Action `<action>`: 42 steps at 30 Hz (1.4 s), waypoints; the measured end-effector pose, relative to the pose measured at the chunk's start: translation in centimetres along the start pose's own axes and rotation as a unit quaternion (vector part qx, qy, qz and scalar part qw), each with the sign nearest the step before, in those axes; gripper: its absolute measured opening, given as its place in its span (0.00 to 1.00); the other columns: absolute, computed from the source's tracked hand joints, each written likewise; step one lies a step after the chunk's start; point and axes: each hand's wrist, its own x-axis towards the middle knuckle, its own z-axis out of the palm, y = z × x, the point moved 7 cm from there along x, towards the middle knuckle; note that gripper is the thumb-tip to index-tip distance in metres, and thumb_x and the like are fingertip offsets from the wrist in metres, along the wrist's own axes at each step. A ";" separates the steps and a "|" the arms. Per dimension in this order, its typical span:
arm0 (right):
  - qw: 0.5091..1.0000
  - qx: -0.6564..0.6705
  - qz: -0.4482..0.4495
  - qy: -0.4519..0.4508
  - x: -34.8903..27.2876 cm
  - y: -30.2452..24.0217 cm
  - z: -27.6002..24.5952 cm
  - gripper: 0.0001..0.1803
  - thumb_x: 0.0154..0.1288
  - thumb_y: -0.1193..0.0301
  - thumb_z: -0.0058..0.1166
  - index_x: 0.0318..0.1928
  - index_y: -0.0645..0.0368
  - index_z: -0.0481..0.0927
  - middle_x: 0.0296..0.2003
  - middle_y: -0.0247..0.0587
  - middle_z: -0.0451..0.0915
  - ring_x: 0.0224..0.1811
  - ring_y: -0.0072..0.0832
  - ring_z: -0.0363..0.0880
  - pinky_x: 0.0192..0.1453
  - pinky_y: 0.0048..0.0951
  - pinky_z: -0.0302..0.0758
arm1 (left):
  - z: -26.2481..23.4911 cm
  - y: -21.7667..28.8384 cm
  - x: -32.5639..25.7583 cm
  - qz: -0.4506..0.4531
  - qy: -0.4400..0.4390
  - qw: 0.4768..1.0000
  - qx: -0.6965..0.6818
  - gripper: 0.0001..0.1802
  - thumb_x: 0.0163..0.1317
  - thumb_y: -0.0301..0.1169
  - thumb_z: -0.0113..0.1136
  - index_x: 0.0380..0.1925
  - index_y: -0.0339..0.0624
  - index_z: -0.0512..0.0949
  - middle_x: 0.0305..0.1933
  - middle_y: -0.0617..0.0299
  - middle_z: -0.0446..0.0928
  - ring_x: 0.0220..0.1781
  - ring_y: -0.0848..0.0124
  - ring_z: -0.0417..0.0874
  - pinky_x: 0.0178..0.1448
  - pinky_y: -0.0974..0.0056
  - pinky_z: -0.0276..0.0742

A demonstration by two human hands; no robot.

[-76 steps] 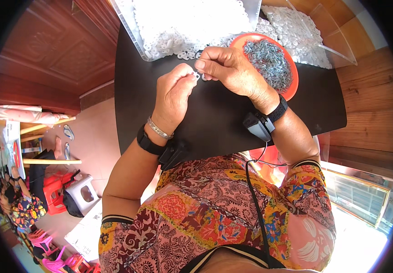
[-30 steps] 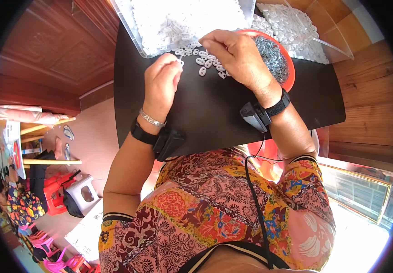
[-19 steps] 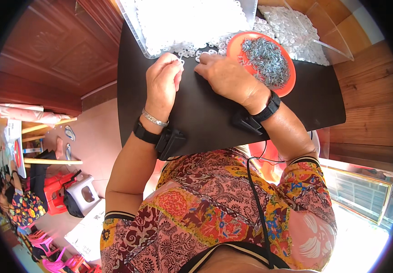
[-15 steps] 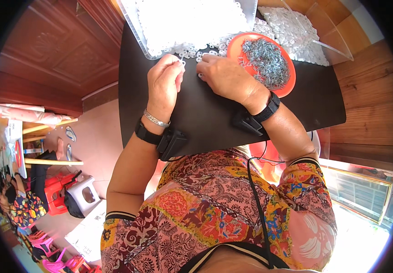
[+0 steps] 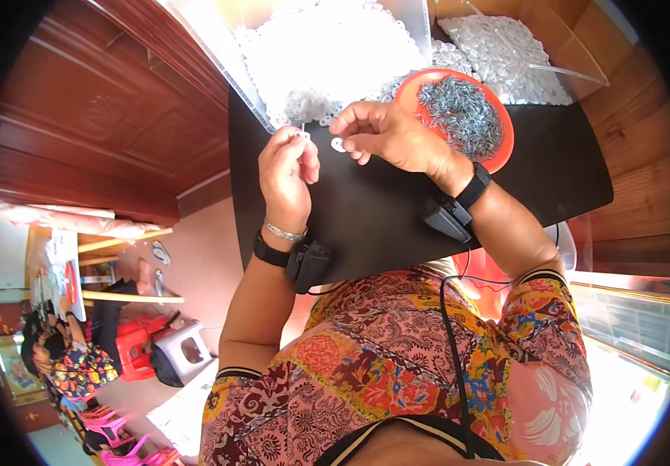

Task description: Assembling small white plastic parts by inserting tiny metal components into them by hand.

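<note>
Between the fingertips of my left hand (image 5: 284, 172) is a small white plastic piece (image 5: 302, 135), with a thin pin standing up from it. My right hand (image 5: 401, 138) pinches another small white plastic piece (image 5: 338, 144) with a hole in it, a short gap from the left fingertips. Just beyond both hands, a clear plastic bin (image 5: 253, 97) holds a large heap of similar white pieces. Close to my right hand, an orange plate (image 5: 503, 147) carries a pile of grey nail-like metal pins (image 5: 463, 116). Everything lies over a dark table (image 5: 366, 221).
A bag of whitish pieces (image 5: 506, 58) lies behind the plate, next to a clear plastic panel (image 5: 576, 46). Black wrist devices on both arms trail a cable (image 5: 447, 334). Stools (image 5: 183, 349) and another person (image 5: 79, 365) are at left.
My right hand has drawn back from the loose pieces by the bin and now shows a white piece in its pinch. The whole view has shifted slightly; my left hand keeps its grip.
</note>
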 end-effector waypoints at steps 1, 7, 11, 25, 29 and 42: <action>1.000 0.021 -0.006 -0.011 0.0 -0.1 0.0 0.11 0.63 0.79 0.52 0.47 0.63 0.75 0.36 0.33 0.77 0.32 0.17 0.73 0.36 0.19 0.73 | 0.2 -0.1 0.0 -0.005 -0.001 1.000 -0.015 0.08 0.62 0.30 0.44 0.26 0.39 0.66 0.21 0.62 0.67 0.18 0.74 0.65 0.21 0.72 0.59; 0.999 0.042 -0.029 0.001 0.2 0.1 0.0 0.10 0.63 0.77 0.54 0.46 0.61 0.76 0.35 0.32 0.77 0.32 0.17 0.74 0.37 0.19 0.73 | 1.6 -0.2 -0.3 0.003 -0.065 0.998 -0.025 0.10 0.66 0.32 0.41 0.28 0.39 0.66 0.23 0.59 0.68 0.20 0.71 0.67 0.25 0.69 0.64; 0.998 0.040 -0.044 -0.006 0.4 0.4 0.0 0.10 0.63 0.76 0.54 0.45 0.61 0.76 0.35 0.31 0.77 0.32 0.16 0.74 0.36 0.19 0.73 | 1.6 -0.5 -0.2 -0.004 -0.066 0.997 -0.030 0.10 0.66 0.32 0.41 0.28 0.39 0.66 0.23 0.59 0.68 0.20 0.71 0.68 0.25 0.69 0.64; 0.974 0.213 0.065 -0.041 -0.2 1.0 0.3 0.12 0.63 0.71 0.57 0.46 0.59 0.76 0.35 0.29 0.78 0.32 0.16 0.77 0.36 0.17 0.75 | 2.0 0.1 -0.6 0.020 -0.068 0.998 -0.001 0.11 0.65 0.32 0.42 0.29 0.36 0.67 0.23 0.58 0.69 0.20 0.72 0.68 0.24 0.71 0.64; 0.981 0.185 0.052 -0.016 -0.1 0.4 0.1 0.11 0.64 0.71 0.56 0.46 0.60 0.77 0.34 0.30 0.78 0.31 0.16 0.77 0.36 0.17 0.75 | 1.9 0.0 -0.6 0.011 -0.052 0.999 0.008 0.11 0.63 0.31 0.44 0.25 0.37 0.70 0.22 0.61 0.71 0.19 0.75 0.69 0.23 0.73 0.63; 0.997 0.025 -0.029 0.072 -0.2 -1.2 -1.0 0.08 0.64 0.72 0.55 0.42 0.59 0.80 0.30 0.28 0.78 0.30 0.14 0.73 0.33 0.16 0.71 | 1.6 -1.0 -0.7 -0.017 -0.025 0.991 0.127 0.10 0.62 0.31 0.46 0.25 0.39 0.71 0.17 0.67 0.67 0.16 0.80 0.64 0.21 0.76 0.57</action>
